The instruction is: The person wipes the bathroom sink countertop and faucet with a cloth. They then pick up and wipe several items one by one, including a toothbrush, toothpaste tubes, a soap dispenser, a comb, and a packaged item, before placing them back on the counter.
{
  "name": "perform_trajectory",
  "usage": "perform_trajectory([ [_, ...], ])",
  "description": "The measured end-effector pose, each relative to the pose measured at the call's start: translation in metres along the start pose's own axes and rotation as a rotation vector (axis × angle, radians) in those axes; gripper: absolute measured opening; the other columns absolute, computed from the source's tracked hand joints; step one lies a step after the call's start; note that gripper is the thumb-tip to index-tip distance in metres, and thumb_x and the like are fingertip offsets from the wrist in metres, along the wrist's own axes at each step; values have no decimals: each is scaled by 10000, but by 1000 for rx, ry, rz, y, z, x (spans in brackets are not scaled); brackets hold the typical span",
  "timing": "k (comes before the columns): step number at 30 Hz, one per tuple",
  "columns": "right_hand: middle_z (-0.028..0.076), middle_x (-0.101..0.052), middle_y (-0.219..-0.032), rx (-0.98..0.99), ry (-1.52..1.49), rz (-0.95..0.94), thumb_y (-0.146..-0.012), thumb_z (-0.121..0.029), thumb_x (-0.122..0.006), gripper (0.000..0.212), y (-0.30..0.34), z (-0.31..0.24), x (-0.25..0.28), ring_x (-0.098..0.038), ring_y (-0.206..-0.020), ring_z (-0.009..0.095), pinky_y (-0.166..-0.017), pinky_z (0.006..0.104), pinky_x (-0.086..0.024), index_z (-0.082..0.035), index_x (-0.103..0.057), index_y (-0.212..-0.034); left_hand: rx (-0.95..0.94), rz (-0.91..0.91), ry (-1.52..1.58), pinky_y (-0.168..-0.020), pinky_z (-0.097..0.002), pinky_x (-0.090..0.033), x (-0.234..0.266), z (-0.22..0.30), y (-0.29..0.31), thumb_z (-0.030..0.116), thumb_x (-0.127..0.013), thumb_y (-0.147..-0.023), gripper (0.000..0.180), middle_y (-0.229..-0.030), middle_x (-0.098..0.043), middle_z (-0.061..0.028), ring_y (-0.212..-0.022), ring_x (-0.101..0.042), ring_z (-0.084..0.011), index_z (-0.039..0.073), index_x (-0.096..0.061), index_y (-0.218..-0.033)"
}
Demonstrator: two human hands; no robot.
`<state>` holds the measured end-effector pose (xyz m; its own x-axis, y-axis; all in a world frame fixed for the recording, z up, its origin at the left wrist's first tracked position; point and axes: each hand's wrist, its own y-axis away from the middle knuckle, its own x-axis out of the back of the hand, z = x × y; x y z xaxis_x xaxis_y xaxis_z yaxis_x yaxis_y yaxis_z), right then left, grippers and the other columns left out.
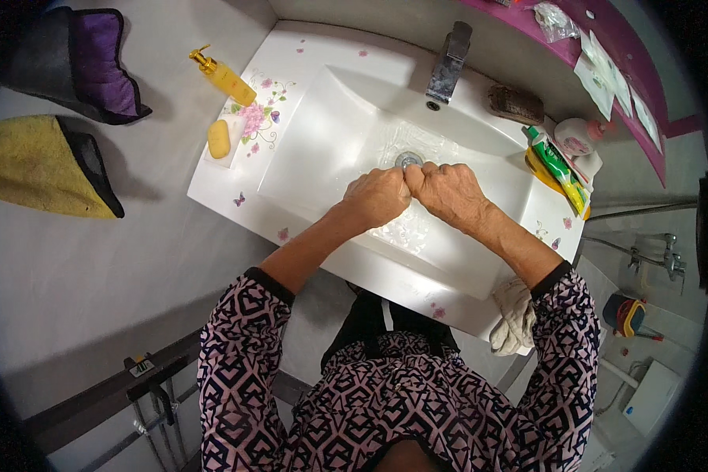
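Note:
Both my hands are over a white basin [303,161], with their knuckles up and their thumb sides pressed together. The fingers of my left hand [377,197] are curled closed. My right hand [452,195] is clenched the same way against it. Whatever lies inside the two fists, if anything, is hidden by the fingers. Just beyond them sits the round metal drain [408,160], with shallow rippled water around it. A dark square faucet [450,63] stands at the back rim, and I see no stream from it.
Left on the counter are a yellow pump bottle [226,82] and a yellow soap bar [219,139]. On the right lie a brown brush [515,104] and a green-yellow tube [560,167]. A pale cloth [514,316] hangs over the front edge near my right forearm. A purple shelf [647,130] juts out upper right.

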<state>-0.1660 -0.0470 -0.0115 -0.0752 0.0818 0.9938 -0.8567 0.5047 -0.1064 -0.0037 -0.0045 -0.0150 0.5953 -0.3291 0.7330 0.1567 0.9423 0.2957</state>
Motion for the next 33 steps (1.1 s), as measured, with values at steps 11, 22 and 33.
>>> perform_trajectory([
  [11,196,-609,-695,-357,-752,-325,-834,-88,-578,162,0,3,-19,-610,-700,380,-654,438,-488,28,-475,-883,-339,289,-474,-415,-379,-500,-25,-24,-28,142,-594,-830,155,-544,-603,-122,-495,-643,-280,41,-493,-769],
  [22,-14,-434,-636,-724,-1679,-469,-834,-140,-567,92,7,-11,-30,-366,-490,78,-420,259,-310,-85,-505,-792,-384,194,-469,-512,-371,-517,-36,-42,-38,189,-600,-830,197,-700,-635,-128,-619,-657,-274,49,-462,-815],
  [33,-34,-491,-737,-686,-1998,-120,-882,-170,-598,130,28,11,-17,-496,-678,75,-593,218,-403,-115,-515,-964,132,-56,1175,-499,-232,-431,4,-31,1,93,-728,-802,291,-821,-604,-44,-604,-546,-95,44,-550,-1027],
])
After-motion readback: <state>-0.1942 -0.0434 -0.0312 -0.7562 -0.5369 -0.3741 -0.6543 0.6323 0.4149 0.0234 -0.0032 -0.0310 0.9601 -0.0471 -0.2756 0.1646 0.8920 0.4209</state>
